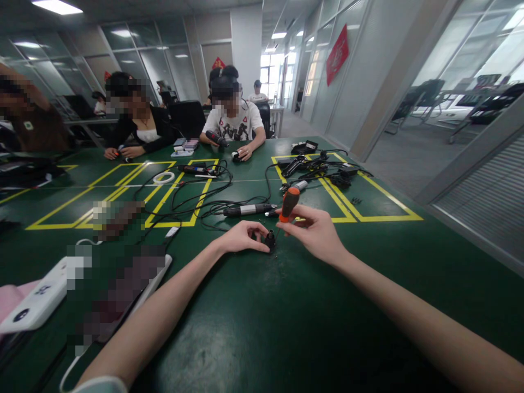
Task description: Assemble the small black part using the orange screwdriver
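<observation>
My right hand (313, 229) is closed around a screwdriver (290, 204) with an orange and dark handle. The thin shaft points down to the table beside a small black part (269, 239). That part stands on the green tabletop, pinched between the thumb and fingers of my left hand (244, 237). Whether the tip touches the part I cannot tell. Just behind my hands lies a pen-shaped electric tool (249, 209), black with a silver band, with a cable at its left end.
Black tools and cables (303, 166) lie inside yellow tape lines at the back right. A phone (123, 295) and a white power bank (36, 297) lie left, near my forearm. A white ring (163, 178) lies farther back. Across the table a person (233, 120) holds a dark tool.
</observation>
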A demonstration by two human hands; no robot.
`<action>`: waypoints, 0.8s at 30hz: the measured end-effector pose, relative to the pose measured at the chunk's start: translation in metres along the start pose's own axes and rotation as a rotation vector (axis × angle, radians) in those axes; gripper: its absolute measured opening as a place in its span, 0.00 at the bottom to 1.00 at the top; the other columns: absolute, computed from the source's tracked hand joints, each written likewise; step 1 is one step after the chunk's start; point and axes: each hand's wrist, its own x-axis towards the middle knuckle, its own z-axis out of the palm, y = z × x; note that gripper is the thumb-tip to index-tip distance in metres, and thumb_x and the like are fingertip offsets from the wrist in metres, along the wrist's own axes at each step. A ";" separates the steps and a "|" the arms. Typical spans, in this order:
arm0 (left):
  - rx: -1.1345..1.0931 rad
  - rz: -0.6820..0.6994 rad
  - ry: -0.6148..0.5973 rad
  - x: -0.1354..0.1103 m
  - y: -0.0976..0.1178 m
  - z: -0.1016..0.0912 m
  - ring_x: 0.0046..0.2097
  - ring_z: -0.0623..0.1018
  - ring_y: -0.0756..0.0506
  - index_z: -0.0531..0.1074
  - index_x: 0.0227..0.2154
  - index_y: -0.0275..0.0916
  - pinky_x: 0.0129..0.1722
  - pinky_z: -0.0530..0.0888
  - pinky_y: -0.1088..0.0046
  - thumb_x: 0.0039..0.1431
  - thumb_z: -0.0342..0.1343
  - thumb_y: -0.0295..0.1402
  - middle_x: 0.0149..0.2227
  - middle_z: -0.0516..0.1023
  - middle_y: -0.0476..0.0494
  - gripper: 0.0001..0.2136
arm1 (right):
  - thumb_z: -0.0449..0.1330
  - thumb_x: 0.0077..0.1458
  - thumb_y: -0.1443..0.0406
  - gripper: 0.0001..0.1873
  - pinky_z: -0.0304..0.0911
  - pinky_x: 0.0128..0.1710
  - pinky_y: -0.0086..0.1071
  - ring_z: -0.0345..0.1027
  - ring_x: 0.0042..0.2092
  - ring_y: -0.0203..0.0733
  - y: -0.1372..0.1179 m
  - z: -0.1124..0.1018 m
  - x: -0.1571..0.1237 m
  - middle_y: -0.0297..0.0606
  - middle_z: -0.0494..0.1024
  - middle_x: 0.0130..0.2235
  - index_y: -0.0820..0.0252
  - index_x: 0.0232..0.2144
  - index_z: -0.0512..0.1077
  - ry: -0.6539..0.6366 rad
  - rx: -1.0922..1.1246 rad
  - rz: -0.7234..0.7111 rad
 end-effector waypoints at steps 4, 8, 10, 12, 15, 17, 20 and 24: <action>0.010 -0.001 0.007 0.000 0.000 0.000 0.30 0.72 0.51 0.80 0.37 0.34 0.32 0.64 0.75 0.39 0.76 0.39 0.27 0.77 0.52 0.21 | 0.71 0.51 0.53 0.18 0.74 0.29 0.36 0.77 0.33 0.45 0.000 0.000 0.000 0.42 0.84 0.34 0.60 0.38 0.82 0.014 -0.003 0.010; 0.013 -0.001 0.003 -0.001 0.001 0.000 0.30 0.72 0.51 0.80 0.37 0.35 0.33 0.64 0.74 0.39 0.76 0.39 0.27 0.78 0.51 0.22 | 0.69 0.53 0.57 0.16 0.73 0.27 0.33 0.76 0.32 0.42 -0.001 0.000 0.000 0.41 0.84 0.35 0.60 0.41 0.82 0.002 -0.002 0.008; 0.012 0.000 0.003 -0.001 0.002 0.000 0.31 0.73 0.51 0.80 0.37 0.35 0.33 0.65 0.74 0.39 0.76 0.39 0.28 0.78 0.51 0.22 | 0.68 0.53 0.58 0.14 0.71 0.25 0.32 0.76 0.34 0.43 0.000 0.000 -0.001 0.42 0.84 0.36 0.61 0.40 0.82 -0.001 -0.033 -0.004; 0.011 -0.002 0.003 -0.001 0.002 0.000 0.31 0.73 0.51 0.80 0.37 0.35 0.34 0.65 0.74 0.39 0.76 0.39 0.28 0.78 0.51 0.22 | 0.67 0.53 0.59 0.14 0.69 0.23 0.30 0.76 0.34 0.43 0.000 -0.001 -0.001 0.42 0.83 0.37 0.61 0.40 0.82 0.004 -0.056 -0.011; 0.012 -0.008 0.002 -0.001 0.002 0.000 0.31 0.73 0.51 0.80 0.36 0.35 0.34 0.65 0.74 0.39 0.76 0.39 0.28 0.78 0.51 0.21 | 0.66 0.54 0.60 0.15 0.67 0.22 0.29 0.74 0.34 0.42 0.000 -0.001 -0.001 0.42 0.83 0.36 0.61 0.42 0.82 0.001 -0.054 0.000; 0.011 -0.012 0.002 -0.001 0.003 0.000 0.31 0.72 0.51 0.80 0.36 0.35 0.34 0.64 0.74 0.39 0.76 0.40 0.28 0.77 0.51 0.21 | 0.66 0.54 0.60 0.16 0.68 0.22 0.29 0.74 0.33 0.42 0.000 -0.001 -0.001 0.41 0.82 0.36 0.61 0.43 0.82 0.002 -0.035 0.008; 0.009 -0.016 0.002 -0.002 0.003 0.000 0.30 0.72 0.51 0.80 0.36 0.35 0.33 0.64 0.74 0.39 0.76 0.41 0.28 0.77 0.51 0.22 | 0.67 0.54 0.60 0.17 0.70 0.21 0.29 0.72 0.32 0.40 0.000 0.000 -0.001 0.41 0.82 0.36 0.60 0.45 0.81 0.010 0.002 0.017; 0.002 -0.015 0.002 -0.002 0.002 0.000 0.30 0.73 0.51 0.79 0.36 0.35 0.33 0.64 0.74 0.38 0.76 0.41 0.27 0.77 0.51 0.22 | 0.70 0.51 0.57 0.20 0.72 0.21 0.29 0.73 0.33 0.41 0.001 0.002 -0.002 0.41 0.82 0.38 0.59 0.46 0.81 -0.003 0.056 0.044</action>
